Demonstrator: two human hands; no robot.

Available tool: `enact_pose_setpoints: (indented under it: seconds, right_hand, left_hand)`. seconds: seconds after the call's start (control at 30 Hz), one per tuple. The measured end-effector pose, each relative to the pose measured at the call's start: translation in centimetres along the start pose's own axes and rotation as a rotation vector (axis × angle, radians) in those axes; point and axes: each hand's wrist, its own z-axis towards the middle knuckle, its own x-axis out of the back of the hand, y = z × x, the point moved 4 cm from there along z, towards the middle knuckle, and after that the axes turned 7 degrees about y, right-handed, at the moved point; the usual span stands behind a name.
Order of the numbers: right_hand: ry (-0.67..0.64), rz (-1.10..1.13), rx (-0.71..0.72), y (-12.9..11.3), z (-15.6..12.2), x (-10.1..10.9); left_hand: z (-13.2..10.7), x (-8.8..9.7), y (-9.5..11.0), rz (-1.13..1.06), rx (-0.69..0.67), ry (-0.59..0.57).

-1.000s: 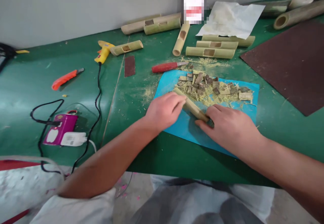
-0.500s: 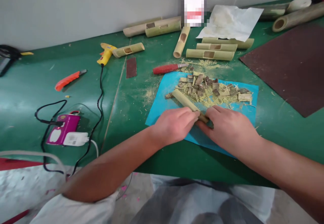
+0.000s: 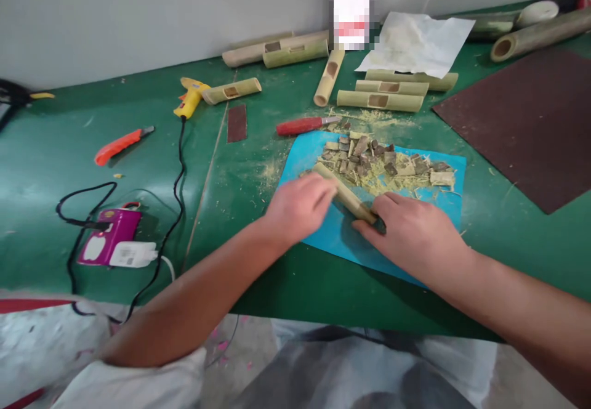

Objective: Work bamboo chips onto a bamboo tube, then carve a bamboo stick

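A pale bamboo tube point(image 3: 348, 197) lies at a slant over the blue sheet point(image 3: 364, 254), its far end to the left. Wrapped round its near end is my right hand point(image 3: 410, 230), thumb underneath and fingers on top. My left hand point(image 3: 300, 206) is closed in a pinch against the tube's left side, near the far end. Whatever its fingertips may hold is hidden. Just beyond the tube, bamboo chips point(image 3: 364, 150) and shavings are heaped on the sheet. A red-handled knife point(image 3: 302, 126) lies beyond the sheet's far left corner.
Bamboo tubes with cut windows point(image 3: 381, 101) lie at the back, near white paper point(image 3: 410, 42). A brown sheet point(image 3: 530, 119) covers the right. At left are a yellow glue gun point(image 3: 187, 104), an orange cutter point(image 3: 120, 146), a brown strip point(image 3: 237, 123) and a purple power strip point(image 3: 108, 233) with cables.
My left hand has slid up and left along the bamboo tube, from its near end toward the far end. My right hand stays on the near end.
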Motion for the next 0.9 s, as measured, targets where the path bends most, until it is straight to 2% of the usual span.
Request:
enact_pose_setpoints:
  seconds: [0.07,0.13,0.23,0.3,0.4,0.43,0.47,0.57,0.6,0.7,0.73,0.83,0.87,0.9]
  right_hand:
    - [0.012,0.008,0.005,0.0,0.0,0.0]
    - [0.022,0.011,0.005,0.1,0.0,0.1]
    - [0.017,0.011,0.000,0.0,0.0,0.2]
    - [-0.003,0.012,-0.005,0.0,0.1,0.2]
    - [-0.025,0.018,-0.005,0.0,0.0,0.2]
    - [-0.025,0.021,-0.005,0.0,0.0,0.2]
    - [-0.019,0.022,-0.004,0.0,0.0,0.2]
    - [0.001,0.019,0.000,0.0,0.0,0.2]
    - [0.002,0.019,0.004,-0.1,0.0,0.2]
    - [-0.012,0.022,0.006,0.0,0.0,0.1]
    - [-0.015,0.022,0.001,0.0,0.0,0.1]
    - [-0.009,0.019,-0.006,0.1,0.0,0.0]
    - [-0.004,0.022,-0.002,0.1,0.0,0.0]
    - [0.000,0.025,0.002,0.2,0.0,0.0]
  left_hand:
    - [-0.2,-0.4,0.8,-0.051,-0.102,-0.103]
    - [-0.2,-0.4,0.7,-0.077,-0.112,-0.115]
    - [0.1,0.3,-1.4,0.010,0.058,0.049]
    - [0.2,0.4,-2.0,0.058,0.094,0.102]
    - [-0.1,-0.3,-0.7,-0.002,-0.081,0.031]
    - [-0.2,-0.3,-0.3,-0.035,-0.128,0.052]
    - [-0.1,-0.3,-0.1,-0.058,-0.133,0.042]
    - [0.2,0.1,-0.6,0.017,0.060,0.069]
    - [0.2,0.1,-0.6,0.022,0.062,0.051]
    - [0.1,-0.3,0.5,-0.068,-0.093,-0.112]
    - [0.1,-0.3,0.7,-0.072,-0.088,-0.108]
    - [0.1,0.1,0.6,0.017,0.043,0.026]
    - [0.1,0.0,0.8,0.028,0.035,0.033]
    - [0.0,-0.3,1.2,-0.002,-0.025,-0.027]
